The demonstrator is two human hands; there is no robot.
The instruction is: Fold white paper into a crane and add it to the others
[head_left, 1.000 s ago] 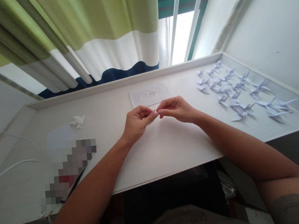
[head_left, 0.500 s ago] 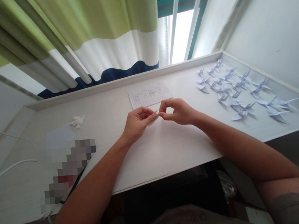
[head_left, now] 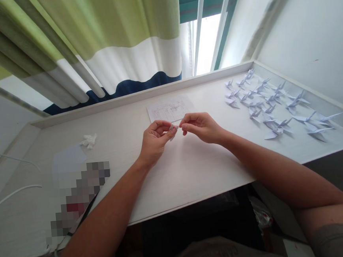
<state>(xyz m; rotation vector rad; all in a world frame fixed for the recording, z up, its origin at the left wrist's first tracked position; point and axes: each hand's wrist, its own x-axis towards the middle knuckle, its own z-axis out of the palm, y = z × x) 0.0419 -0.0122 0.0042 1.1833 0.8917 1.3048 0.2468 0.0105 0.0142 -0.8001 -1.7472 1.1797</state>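
Observation:
Over the middle of the desk, my left hand (head_left: 156, 139) pinches a small folded piece of white paper (head_left: 172, 137) between thumb and fingers. Most of the piece is hidden by those fingers. My right hand (head_left: 199, 126) meets it from the other side, thumb and forefinger closed at the paper's tip, with the other fingers curled under. Behind both hands a printed sheet with a table grid (head_left: 170, 109) lies flat. Several folded white paper cranes (head_left: 271, 97) stand grouped at the right of the desk.
On the left of the white desk (head_left: 164, 188) are a crumpled tissue (head_left: 88, 141), plain white paper (head_left: 68, 158) and a blurred-out flat object (head_left: 79, 199). White cables (head_left: 19, 191) run in from the left edge. A raised rim borders the back, below a curtain (head_left: 108, 42).
My right thumb and forefinger have shifted slightly left, and their round loop has flattened. My left hand keeps its pinch on the paper, whose angle has changed a little.

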